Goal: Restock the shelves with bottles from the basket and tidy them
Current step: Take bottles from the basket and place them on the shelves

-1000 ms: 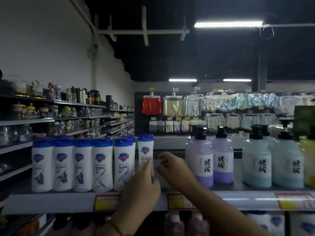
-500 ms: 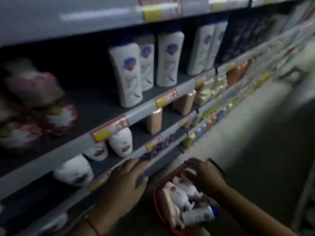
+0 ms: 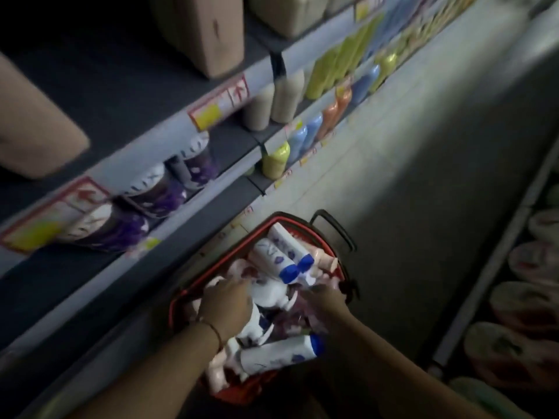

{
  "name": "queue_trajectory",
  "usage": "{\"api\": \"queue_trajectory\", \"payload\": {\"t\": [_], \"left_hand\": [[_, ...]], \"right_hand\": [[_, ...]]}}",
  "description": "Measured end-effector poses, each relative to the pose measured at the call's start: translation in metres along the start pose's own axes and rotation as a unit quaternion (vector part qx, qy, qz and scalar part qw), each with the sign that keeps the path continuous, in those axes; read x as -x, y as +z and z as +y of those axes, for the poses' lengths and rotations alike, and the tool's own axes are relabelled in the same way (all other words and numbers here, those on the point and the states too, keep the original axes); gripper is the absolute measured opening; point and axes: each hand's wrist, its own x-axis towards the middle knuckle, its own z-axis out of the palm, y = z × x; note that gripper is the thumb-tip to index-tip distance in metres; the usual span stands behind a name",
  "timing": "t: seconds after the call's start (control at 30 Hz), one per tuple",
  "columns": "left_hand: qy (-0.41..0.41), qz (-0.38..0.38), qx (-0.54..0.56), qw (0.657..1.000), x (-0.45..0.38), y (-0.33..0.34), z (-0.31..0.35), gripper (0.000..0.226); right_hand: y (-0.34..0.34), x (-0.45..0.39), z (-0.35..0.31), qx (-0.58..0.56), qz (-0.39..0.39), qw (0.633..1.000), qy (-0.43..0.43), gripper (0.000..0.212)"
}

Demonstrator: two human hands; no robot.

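Note:
A red basket (image 3: 211,267) with a black handle (image 3: 334,226) stands on the floor below me. It holds several white bottles with blue caps (image 3: 273,257) and pink bottles (image 3: 326,258) lying on their sides. Another white bottle with a blue cap (image 3: 279,355) lies across the near end. My left hand (image 3: 225,308) is inside the basket on a white bottle (image 3: 267,293). My right hand (image 3: 326,299) reaches in from the right, fingertips down among the bottles. Blur and dim light hide both hands' fingers.
Shelves (image 3: 127,101) run along the left with purple-and-white bottles (image 3: 157,189), beige boxes (image 3: 208,34), and yellow (image 3: 275,160), blue (image 3: 298,140) and orange bottles (image 3: 331,111) lower down. The grey aisle floor (image 3: 408,176) stretches ahead. Another rack with bagged goods (image 3: 532,313) stands on the right.
My view dropped from the top shelf to the basket on the floor. Both hands left the shelf bottles and moved down into the basket.

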Motion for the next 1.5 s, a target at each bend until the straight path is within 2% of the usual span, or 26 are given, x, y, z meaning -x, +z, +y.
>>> {"api": "queue_trajectory", "payload": {"t": [0.07, 0.13, 0.2, 0.23, 0.3, 0.33, 0.37, 0.43, 0.53, 0.67, 0.8, 0.9, 1.0, 1.07, 1.13, 1.2, 1.3, 1.4, 1.5], "left_hand": [[0.015, 0.004, -0.024, 1.000, -0.041, 0.022, 0.017, 0.046], [0.028, -0.003, -0.053, 0.998, -0.074, 0.039, 0.032, 0.057], [0.031, -0.013, -0.071, 0.997, -0.097, 0.053, 0.044, 0.065], [0.029, -0.016, -0.071, 0.997, -0.104, 0.059, 0.047, 0.066], [0.027, -0.004, -0.061, 0.998, -0.111, 0.071, 0.049, 0.060], [0.025, 0.008, -0.036, 0.999, -0.111, 0.076, 0.048, 0.055], [0.015, 0.011, 0.020, 1.000, -0.108, 0.080, 0.046, 0.050], [0.015, 0.006, 0.121, 0.992, -0.101, 0.085, 0.038, 0.044], [0.041, 0.012, 0.170, 0.985, -0.083, 0.081, 0.023, 0.053], [0.007, 0.032, 0.258, 0.966, -0.052, 0.055, -0.002, 0.043], [-0.066, 0.060, 0.378, 0.921, 0.006, -0.015, -0.032, 0.051], [-0.042, 0.010, 0.411, 0.911, 0.079, -0.086, -0.048, 0.049], [-0.012, -0.024, 0.442, 0.897, 0.166, -0.150, -0.057, 0.038], [0.000, 0.012, 0.440, 0.898, 0.223, -0.182, -0.062, 0.043], [0.002, 0.060, 0.462, 0.885, 0.279, -0.209, -0.067, 0.064], [0.008, 0.117, 0.505, 0.855, 0.333, -0.232, -0.074, 0.073], [0.030, 0.199, 0.573, 0.795, 0.414, -0.261, -0.091, 0.061], [0.052, 0.284, 0.605, 0.742, 0.494, -0.281, -0.112, 0.047], [0.056, 0.372, 0.600, 0.706, 0.558, -0.299, -0.131, 0.044]], "right_hand": [[0.013, -0.034, -0.001, -0.127, -0.051, 0.990, 0.032, 0.023], [0.029, -0.073, 0.003, -0.262, -0.077, 0.961, 0.047, 0.047], [0.048, -0.102, -0.001, -0.355, -0.087, 0.928, 0.069, 0.055], [0.058, -0.115, -0.002, -0.394, -0.087, 0.911, 0.084, 0.057], [0.075, -0.133, -0.006, -0.463, -0.103, 0.876, 0.091, 0.073], [0.081, -0.138, -0.005, -0.476, -0.101, 0.869, 0.085, 0.075], [0.085, -0.142, -0.002, -0.461, -0.090, 0.880, 0.075, 0.067], [0.086, -0.133, 0.003, -0.475, -0.084, 0.872, 0.089, 0.054], [0.079, -0.108, 0.006, -0.462, -0.070, 0.878, 0.100, 0.035], [0.049, -0.043, 0.003, -0.383, -0.099, 0.917, 0.055, 0.028], [0.017, 0.044, -0.013, -0.309, -0.147, 0.939, -0.044, 0.023], [0.003, 0.124, -0.038, -0.273, -0.197, 0.936, -0.101, 0.019], [0.002, 0.207, -0.063, -0.280, -0.221, 0.922, -0.151, 0.032], [0.007, 0.264, -0.078, -0.292, -0.230, 0.907, -0.198, 0.042], [0.016, 0.326, -0.091, -0.323, -0.259, 0.876, -0.249, 0.045], [0.031, 0.384, -0.101, -0.345, -0.297, 0.841, -0.293, 0.045], [0.063, 0.464, -0.110, -0.315, -0.352, 0.805, -0.360, 0.069], [0.104, 0.541, -0.110, -0.194, -0.387, 0.795, -0.424, 0.057], [0.141, 0.614, -0.112, -0.087, -0.346, 0.774, -0.523, 0.043]]}}
